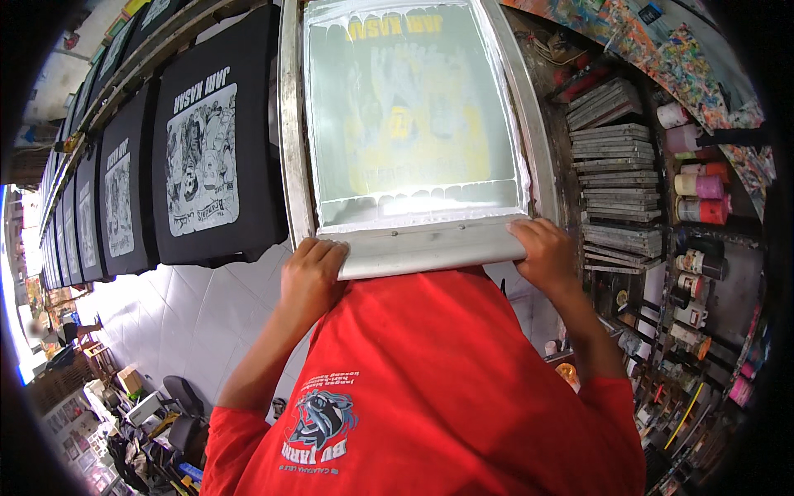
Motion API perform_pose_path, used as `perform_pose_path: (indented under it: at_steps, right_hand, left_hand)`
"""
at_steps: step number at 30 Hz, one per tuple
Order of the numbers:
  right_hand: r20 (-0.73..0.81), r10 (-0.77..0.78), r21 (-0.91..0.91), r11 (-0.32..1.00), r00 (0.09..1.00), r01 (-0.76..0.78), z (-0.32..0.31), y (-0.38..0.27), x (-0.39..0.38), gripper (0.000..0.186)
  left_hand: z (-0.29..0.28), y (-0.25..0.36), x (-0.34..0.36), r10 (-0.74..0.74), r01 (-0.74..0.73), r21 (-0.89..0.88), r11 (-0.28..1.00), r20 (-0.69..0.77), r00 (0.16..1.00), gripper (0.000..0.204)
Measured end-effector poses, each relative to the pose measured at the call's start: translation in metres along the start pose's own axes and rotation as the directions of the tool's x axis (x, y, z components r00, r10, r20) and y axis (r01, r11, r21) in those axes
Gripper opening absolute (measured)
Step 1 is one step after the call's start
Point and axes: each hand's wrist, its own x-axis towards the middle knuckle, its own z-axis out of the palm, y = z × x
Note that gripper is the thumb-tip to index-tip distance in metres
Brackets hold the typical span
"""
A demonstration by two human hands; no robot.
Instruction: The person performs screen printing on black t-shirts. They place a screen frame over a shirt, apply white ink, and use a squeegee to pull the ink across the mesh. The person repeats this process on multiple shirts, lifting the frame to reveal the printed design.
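Note:
A wide aluminium squeegee (pixel 432 248) lies across the near end of a screen-printing frame (pixel 539 124), close to my red shirt. My left hand (pixel 314 274) grips its left end and my right hand (pixel 546 255) its right end, fingers curled over the metal. White ink (pixel 422 217) runs along the squeegee's far edge and lines the sides of the mesh. The pale green mesh (pixel 413 140) shows a yellowish design through it. What lies under the screen is mostly hidden.
To the left, black T-shirts (pixel 201 140) with white prints hang over boards in a long row. On the right are stacked frames (pixel 616 174) and shelves with ink tubs (pixel 703 186). A chair (pixel 184 397) and clutter stand at the lower left on the tiled floor (pixel 211 318).

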Motion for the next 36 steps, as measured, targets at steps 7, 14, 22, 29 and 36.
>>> perform_pose_path:
  at_steps: [7,14,22,29,36]
  right_hand:
    - [-0.22,-0.083,-0.13,0.99,0.972,0.055,0.053,0.027,0.018,0.036]
    - [-0.019,-0.012,-0.028,1.0,1.0,0.011,-0.017,0.009,0.031,0.039]
    - [-0.012,-0.043,-0.052,0.998,0.999,0.042,0.009,0.007,0.009,0.032]
    - [-0.052,-0.084,-0.094,0.992,0.995,0.079,0.017,0.039,0.079,0.025]
    - [-0.035,-0.111,-0.108,0.989,0.993,0.106,0.019,0.087,0.186,0.036]
  left_hand:
    - [0.053,-0.026,0.01,0.063,-0.026,0.223,0.974,-0.162,0.985,0.03]
    - [-0.003,-0.011,0.024,-0.021,0.022,0.033,0.999,-0.041,0.999,0.034]
    - [0.02,-0.007,0.005,-0.027,0.027,-0.02,0.999,0.001,1.0,0.034]
    - [0.033,-0.043,0.068,0.047,-0.03,0.148,0.988,-0.107,0.993,0.017]
    - [0.029,-0.1,0.158,0.042,-0.034,0.129,0.991,-0.063,0.997,0.036]
